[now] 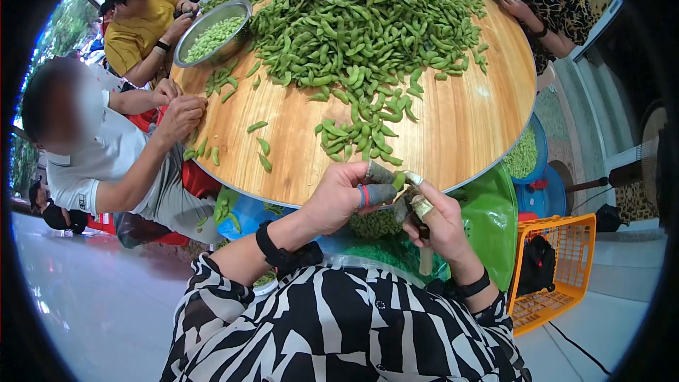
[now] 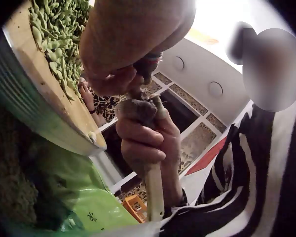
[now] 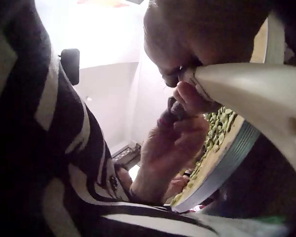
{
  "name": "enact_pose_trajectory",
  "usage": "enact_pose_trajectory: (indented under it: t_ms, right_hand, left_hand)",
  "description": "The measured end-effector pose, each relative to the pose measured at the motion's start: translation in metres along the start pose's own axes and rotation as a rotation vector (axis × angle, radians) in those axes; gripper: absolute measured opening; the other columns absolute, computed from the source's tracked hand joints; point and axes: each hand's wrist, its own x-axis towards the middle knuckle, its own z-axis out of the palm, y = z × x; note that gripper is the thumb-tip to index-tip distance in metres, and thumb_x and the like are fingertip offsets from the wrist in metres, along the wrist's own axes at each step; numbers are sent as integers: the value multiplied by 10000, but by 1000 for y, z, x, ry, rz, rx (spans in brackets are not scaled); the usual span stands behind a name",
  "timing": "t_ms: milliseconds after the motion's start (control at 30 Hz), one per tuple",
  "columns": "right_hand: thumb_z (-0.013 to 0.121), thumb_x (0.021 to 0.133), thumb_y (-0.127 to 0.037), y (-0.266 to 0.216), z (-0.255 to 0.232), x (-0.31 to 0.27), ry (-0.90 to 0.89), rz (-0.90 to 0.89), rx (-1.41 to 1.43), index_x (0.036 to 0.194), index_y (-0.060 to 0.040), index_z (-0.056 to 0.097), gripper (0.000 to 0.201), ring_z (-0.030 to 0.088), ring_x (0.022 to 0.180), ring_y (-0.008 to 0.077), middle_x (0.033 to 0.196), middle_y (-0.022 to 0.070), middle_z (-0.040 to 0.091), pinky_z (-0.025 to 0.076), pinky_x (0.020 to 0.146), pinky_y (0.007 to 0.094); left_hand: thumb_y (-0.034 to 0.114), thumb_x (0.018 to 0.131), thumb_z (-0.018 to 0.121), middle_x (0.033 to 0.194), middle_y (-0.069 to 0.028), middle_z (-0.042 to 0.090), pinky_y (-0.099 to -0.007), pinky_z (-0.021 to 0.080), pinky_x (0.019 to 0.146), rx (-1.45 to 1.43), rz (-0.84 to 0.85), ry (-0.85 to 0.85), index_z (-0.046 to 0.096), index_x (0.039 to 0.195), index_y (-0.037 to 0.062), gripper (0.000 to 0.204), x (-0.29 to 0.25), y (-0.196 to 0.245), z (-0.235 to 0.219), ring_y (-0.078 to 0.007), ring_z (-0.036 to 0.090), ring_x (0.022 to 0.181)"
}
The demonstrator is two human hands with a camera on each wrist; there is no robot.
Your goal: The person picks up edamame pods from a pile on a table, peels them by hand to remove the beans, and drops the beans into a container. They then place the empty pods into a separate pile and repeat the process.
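Observation:
Just past the front edge of the round wooden table (image 1: 297,163), both hands meet over a green plastic sheet (image 1: 491,219). The left hand (image 1: 332,198), with grey covers on thumb and forefinger, pinches a green soybean pod (image 1: 399,181). Close against it, the right hand (image 1: 444,226), its fingers partly wrapped in pale tape, curls round a tool with a pale handle (image 2: 154,195). The handle's end sticks out below the fist; the tool's working end is hidden among the fingers. A small heap of pods (image 1: 357,134) lies on the table beyond the hands.
A large pile of pods (image 1: 368,21) covers the table's far half. At its left stands a metal bowl (image 1: 239,35) with shelled beans. An orange crate (image 1: 576,262) and blue tubs (image 1: 544,194) are at the right. Other people sit around the table, one close at the left (image 1: 106,148).

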Motion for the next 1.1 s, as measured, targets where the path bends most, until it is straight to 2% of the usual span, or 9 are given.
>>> enact_pose_trajectory:
  t_ms: [200,333,500,567,800,867,900,967,1100]
  right_hand:
    - [388,999,-159,-1,0,5,-84,19,268,1408,-18,381,432,416,483,71,663,40,501,348,421,194]
    - [389,999,-132,-3,1,4,-122,42,389,1405,-4,377,426,411,498,67,696,33,502,342,418,191]
    - [397,993,-111,-3,4,4,-100,19,383,1392,1,396,414,402,497,60,695,11,477,335,411,186]
    - [401,989,-98,-3,5,4,-92,7,373,1384,2,407,408,398,493,57,688,4,468,332,408,184]
    - [403,971,-54,-5,9,6,6,50,293,1325,8,473,366,363,460,43,698,-3,486,318,392,179]
    - [408,968,-56,-7,8,5,-15,63,319,1315,5,482,361,352,448,43,707,6,507,314,385,182]
    - [415,963,-62,-9,7,5,-17,103,393,1311,1,487,361,345,440,44,718,22,529,307,377,185]
    - [423,959,-67,-7,5,4,-24,148,465,1307,-4,491,361,338,432,46,730,38,552,299,370,189]
    - [424,960,-95,2,2,9,-39,191,631,1311,-15,489,366,337,421,58,776,73,580,293,356,196]
  left_hand:
    - [108,886,649,829,2,640,-187,416,547,124,-30,32,647,1110,16,243,1,4,2,-38,530,655]
    - [99,899,629,923,-10,644,-209,491,707,116,-10,38,626,1137,1,257,2,4,3,-59,586,811]
    - [72,909,602,1009,-32,632,-238,503,770,98,59,-10,590,1173,-16,279,4,-4,1,-73,586,891]
    - [67,915,587,1027,-30,622,-251,502,778,244,175,-10,585,1141,-29,246,4,-6,1,-81,584,901]
    - [53,918,569,961,-59,624,-259,496,763,412,288,-24,582,1082,-19,180,5,-8,-3,-87,578,882]
    - [84,922,574,896,-64,619,-232,474,676,90,79,-56,579,1093,-6,193,3,-2,0,-68,564,793]
    - [84,922,574,896,-64,619,-232,474,676,90,82,-54,579,1093,-6,193,5,-4,-4,-68,564,793]
    - [136,917,603,824,-28,599,-215,424,574,-259,-74,-269,587,1128,33,235,8,-12,-14,-65,538,675]
    - [152,910,612,756,-31,593,-201,334,514,-396,-142,-247,595,1116,32,239,10,-6,-11,-63,482,586]
